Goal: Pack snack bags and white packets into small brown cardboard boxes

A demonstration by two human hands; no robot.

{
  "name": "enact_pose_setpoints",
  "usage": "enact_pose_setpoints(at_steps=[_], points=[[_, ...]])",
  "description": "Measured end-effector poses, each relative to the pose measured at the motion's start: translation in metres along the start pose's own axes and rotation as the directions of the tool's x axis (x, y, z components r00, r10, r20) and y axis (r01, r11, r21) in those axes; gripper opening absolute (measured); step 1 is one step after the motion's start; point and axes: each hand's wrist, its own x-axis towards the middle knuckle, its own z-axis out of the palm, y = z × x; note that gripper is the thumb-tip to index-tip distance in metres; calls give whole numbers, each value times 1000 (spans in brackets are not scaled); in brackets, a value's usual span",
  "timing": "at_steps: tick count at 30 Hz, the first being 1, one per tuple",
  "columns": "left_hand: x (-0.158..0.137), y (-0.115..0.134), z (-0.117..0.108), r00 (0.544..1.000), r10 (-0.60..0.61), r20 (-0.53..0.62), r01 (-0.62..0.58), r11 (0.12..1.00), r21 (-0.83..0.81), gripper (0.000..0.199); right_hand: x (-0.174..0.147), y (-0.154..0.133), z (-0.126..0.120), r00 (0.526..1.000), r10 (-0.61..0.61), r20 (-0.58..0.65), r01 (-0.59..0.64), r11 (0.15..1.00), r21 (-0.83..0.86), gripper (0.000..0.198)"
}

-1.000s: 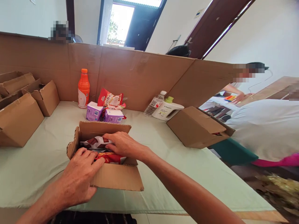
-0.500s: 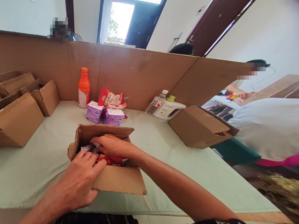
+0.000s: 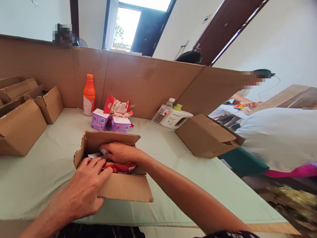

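Note:
An open cardboard box (image 3: 126, 188) stands in front of me with its near flap folded outward. Inside lie a red packet (image 3: 121, 168) and a whitish packet (image 3: 93, 155). My left hand (image 3: 85, 185) reaches over the box's near left edge, fingers stretched out onto the contents and thumb apart, holding nothing that I can see. From the right, my right hand (image 3: 121, 152) reaches into the box above the red packet. Its fingers are bent around a small pale, crinkled piece that I cannot name; the fingertips are partly hidden.
Behind the box stand purple cartons (image 3: 120, 125), a red snack bag (image 3: 116, 105) and an orange bottle (image 3: 89, 95). Further right are a clear bottle (image 3: 162, 112), a white jug (image 3: 175, 119) and another box (image 3: 206, 137). More boxes (image 3: 23, 127) stand left. A cardboard screen (image 3: 138, 82) runs behind; people are beyond.
My right hand has shifted slightly right inside the box, and a little more of the red packet shows. My left hand stays almost in place. The view has tilted slightly.

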Motion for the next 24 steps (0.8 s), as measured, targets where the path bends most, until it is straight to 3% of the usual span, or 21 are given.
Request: enact_pose_setpoints(at_steps=[3, 5, 9, 12, 18, 24], points=[[-2, 1, 0, 1000, 0, -2, 0, 1000, 10, 65, -23, 8, -5, 989, 1, -146, 12, 996, 86, 35], [-1, 2, -1, 1000, -3, 7, 3, 1000, 13, 66, -39, 12, -11, 974, 70, -215, -61, 997, 49, 35], [2, 1, -5, 999, -23, 28, 22, 1000, 17, 69, -57, 11, -19, 978, 185, -98, -204, 949, -242, 36], [5, 1, -6, 999, -37, 32, 36, 999, 26, 69, -57, 7, -16, 990, 142, -22, -139, 898, -417, 30], [6, 1, -7, 1000, 4, 7, -4, 1000, 24, 65, -58, 8, -11, 998, 61, 25, -41, 871, -490, 23], [4, 1, -8, 1000, -10, 10, 9, 999, 40, 69, -63, 10, -16, 994, -63, -91, 15, 890, -456, 25]])
